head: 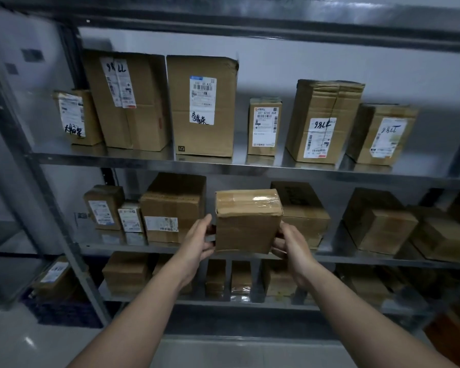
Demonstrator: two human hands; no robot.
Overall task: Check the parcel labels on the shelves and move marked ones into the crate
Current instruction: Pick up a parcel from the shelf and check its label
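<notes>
While the metal shelving unit (144, 162) fills the view, three of its tiers carry brown cardboard parcels. Those on the upper tier stand upright with white labels facing out, several marked by hand in black. One small taped parcel (247, 224) is held in front of the middle tier, plain cardboard side facing the camera. The left hand (198, 241) grips its lower left side and the right hand (290, 244) its lower right side.
</notes>
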